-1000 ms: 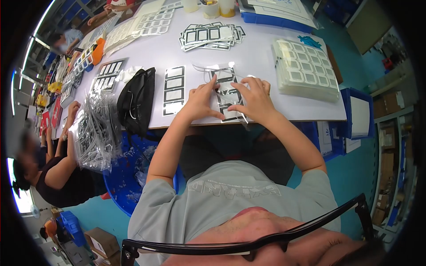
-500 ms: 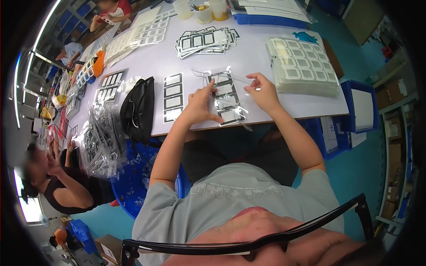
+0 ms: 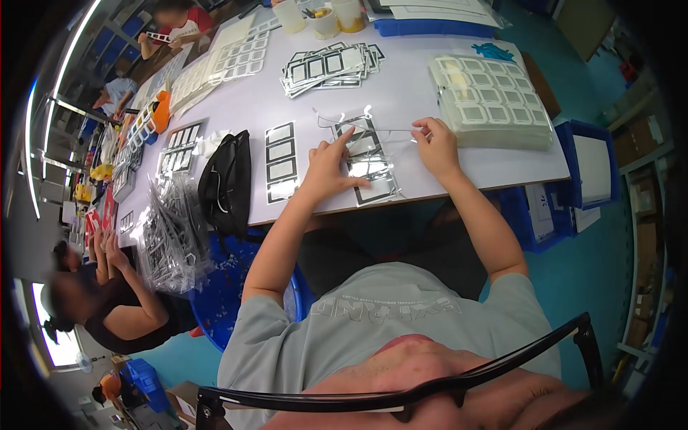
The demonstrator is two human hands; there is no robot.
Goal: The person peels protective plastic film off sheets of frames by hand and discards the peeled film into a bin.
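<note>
In front of me lies a black-framed sheet with several white windows (image 3: pixel 368 147), partly under glossy clear film. My left hand (image 3: pixel 329 169) rests on its left side, thumb and index finger spread apart. My right hand (image 3: pixel 437 147) is closed in a pinch at the right, on the end of a thin clear plastic strip (image 3: pixel 390 130) that stretches across from the sheet's upper part. A similar black-framed sheet (image 3: pixel 281 161) lies flat to the left of my left hand.
Behind are a pile of framed sheets (image 3: pixel 330 66) and white cups (image 3: pixel 324 25). A thick stack of white-framed sheets (image 3: pixel 494 107) stands right. At left are a black pouch (image 3: pixel 226 179), clear plastic scraps (image 3: pixel 172 236) and a blue bin (image 3: pixel 236 287). Co-workers sit along the left.
My right hand has moved slightly right, drawing the clear strip out straighter. My left hand stays on the sheet. The view has shifted slightly.
</note>
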